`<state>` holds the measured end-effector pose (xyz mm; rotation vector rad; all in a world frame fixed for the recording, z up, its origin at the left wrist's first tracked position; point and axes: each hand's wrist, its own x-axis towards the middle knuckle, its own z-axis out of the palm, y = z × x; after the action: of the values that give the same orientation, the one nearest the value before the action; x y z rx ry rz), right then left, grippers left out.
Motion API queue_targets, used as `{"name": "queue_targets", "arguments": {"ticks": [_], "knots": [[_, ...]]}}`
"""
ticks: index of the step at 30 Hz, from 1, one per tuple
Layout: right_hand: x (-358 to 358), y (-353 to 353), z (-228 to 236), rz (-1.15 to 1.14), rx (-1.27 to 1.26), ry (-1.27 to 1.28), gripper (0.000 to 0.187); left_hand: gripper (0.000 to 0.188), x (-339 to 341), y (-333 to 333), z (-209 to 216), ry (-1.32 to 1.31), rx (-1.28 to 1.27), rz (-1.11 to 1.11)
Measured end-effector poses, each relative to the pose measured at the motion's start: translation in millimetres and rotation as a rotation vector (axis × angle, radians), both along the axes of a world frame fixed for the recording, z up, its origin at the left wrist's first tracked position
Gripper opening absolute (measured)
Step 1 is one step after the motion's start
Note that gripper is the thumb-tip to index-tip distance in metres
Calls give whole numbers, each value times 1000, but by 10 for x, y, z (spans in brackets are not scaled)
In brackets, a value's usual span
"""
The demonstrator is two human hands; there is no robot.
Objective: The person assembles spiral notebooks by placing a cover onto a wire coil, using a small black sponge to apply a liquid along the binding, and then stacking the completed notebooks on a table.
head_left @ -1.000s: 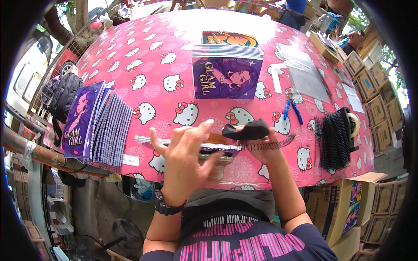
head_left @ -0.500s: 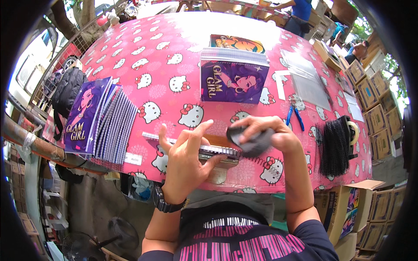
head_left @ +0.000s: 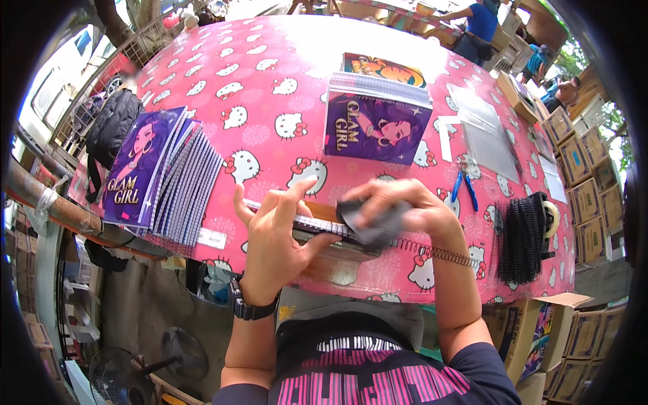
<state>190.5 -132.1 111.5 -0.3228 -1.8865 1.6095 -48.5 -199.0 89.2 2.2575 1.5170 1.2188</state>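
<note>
Near the table's front edge, my left hand (head_left: 275, 246) grips a notebook (head_left: 322, 225) standing with its punched edge up, thumb on the near side and fingers spread toward the far side. My right hand (head_left: 408, 208), smeared by motion, is closed over a dark grey rounded object (head_left: 381, 228) pressed at the notebook's right end; its exact kind is unclear. From beneath that object a thin black spiral binding coil (head_left: 435, 252) runs right, across my right wrist. Whether the coil passes through the holes is hidden.
Purple-covered notebooks stand in a stack (head_left: 378, 128) ahead and lean in a row (head_left: 185, 179) at left. To the right lie blue-handled pliers (head_left: 464, 191), a bundle of black coils (head_left: 520, 239) and clear plastic sheets (head_left: 486, 138). Cardboard boxes (head_left: 587, 202) line the right side.
My right hand has shifted a little left along the notebook with the dark object. The coil now stretches out longer to the right. The whole view has turned slightly.
</note>
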Motion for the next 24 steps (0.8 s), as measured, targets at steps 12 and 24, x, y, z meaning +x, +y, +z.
{"name": "queue_targets", "arguments": {"ticks": [12, 24], "knots": [[-161, 92, -97, -129, 39, -64, 38, 83, -117, 98, -250, -456, 241, 90], [-428, 232, -57, -408, 289, -627, 42, 42, -281, 6, -611, -1376, -144, -171]]}}
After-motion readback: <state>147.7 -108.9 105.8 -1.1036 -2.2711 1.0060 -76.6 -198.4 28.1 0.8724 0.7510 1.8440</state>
